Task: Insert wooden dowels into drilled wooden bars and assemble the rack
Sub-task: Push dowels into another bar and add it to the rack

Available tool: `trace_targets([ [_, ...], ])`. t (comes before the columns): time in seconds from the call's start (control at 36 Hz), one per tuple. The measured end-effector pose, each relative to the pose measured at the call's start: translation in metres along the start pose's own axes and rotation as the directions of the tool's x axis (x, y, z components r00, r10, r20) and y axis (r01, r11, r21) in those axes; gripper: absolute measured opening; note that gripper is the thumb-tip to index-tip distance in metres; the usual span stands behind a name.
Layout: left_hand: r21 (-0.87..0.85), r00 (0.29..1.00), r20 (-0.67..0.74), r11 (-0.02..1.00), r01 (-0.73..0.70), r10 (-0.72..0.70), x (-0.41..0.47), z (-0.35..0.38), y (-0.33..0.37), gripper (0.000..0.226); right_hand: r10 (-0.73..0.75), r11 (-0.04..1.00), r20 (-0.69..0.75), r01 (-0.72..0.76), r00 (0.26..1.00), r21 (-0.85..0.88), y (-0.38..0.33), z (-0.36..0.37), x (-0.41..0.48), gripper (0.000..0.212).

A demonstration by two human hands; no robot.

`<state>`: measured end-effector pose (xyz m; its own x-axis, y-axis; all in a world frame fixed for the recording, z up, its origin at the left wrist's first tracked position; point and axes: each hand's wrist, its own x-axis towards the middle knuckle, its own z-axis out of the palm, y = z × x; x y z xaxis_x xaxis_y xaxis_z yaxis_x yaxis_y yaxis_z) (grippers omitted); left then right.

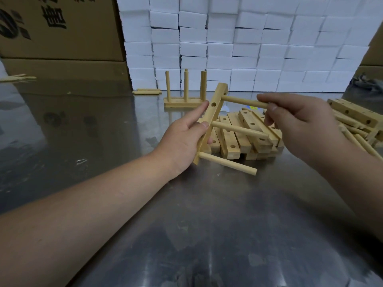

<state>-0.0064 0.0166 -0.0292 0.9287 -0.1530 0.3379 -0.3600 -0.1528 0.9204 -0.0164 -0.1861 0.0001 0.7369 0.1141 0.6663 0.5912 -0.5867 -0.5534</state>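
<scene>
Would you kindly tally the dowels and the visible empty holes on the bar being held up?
Dowels in the bar: 3
Empty holes in view: 1
Total: 4

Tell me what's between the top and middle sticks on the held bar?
An empty round hole in the pale wooden bar sits between the top round wooden dowel and the middle round wooden dowel; the head view shows it.
</scene>
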Motion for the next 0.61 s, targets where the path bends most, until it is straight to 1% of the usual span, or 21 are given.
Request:
trace_targets([
  [0.11,0.014,1.0,0.01,1.0,-0.021,0.021,-0.0011,-0.0004,0.0012,0.045,0.031,1.0,-0.027,-0.031,0.999,-0.001,0.0003,0.0014,0.0003,0.027],
  [0.19,-0.02,0.999,0.033,0.999,-0.03,0.031,-0.002,-0.0004,0.003,0.047,0.062,0.998,-0.036,-0.062,0.997,0.002,0.0003,0.0013,0.0006,0.027],
  [0.33,-0.083,0.994,0.096,0.996,-0.034,0.042,-0.0035,-0.0003,0.0046,0.054,0.094,0.995,-0.027,-0.094,0.995,0.017,0.0017,0.0021,0.0004,0.026],
  [0.44,-0.116,0.987,0.156,0.993,-0.031,0.049,-0.005,-0.0015,0.0059,0.058,0.117,0.993,0.012,-0.118,0.993,0.019,-0.001,0.0026,-0.0005,0.025],
  [0.53,-0.13,0.986,0.164,0.991,-0.01,0.032,-0.0037,-0.0019,0.0056,0.074,0.113,0.991,0.024,-0.115,0.993,0.07,-0.0045,0.0026,-0.0013,0.025],
  [0.61,-0.126,0.986,0.166,0.992,0.006,0.015,-0.002,-0.0021,0.0029,0.079,0.115,0.988,0.051,-0.12,0.992,0.096,-0.0066,0.0037,-0.0024,0.029],
])
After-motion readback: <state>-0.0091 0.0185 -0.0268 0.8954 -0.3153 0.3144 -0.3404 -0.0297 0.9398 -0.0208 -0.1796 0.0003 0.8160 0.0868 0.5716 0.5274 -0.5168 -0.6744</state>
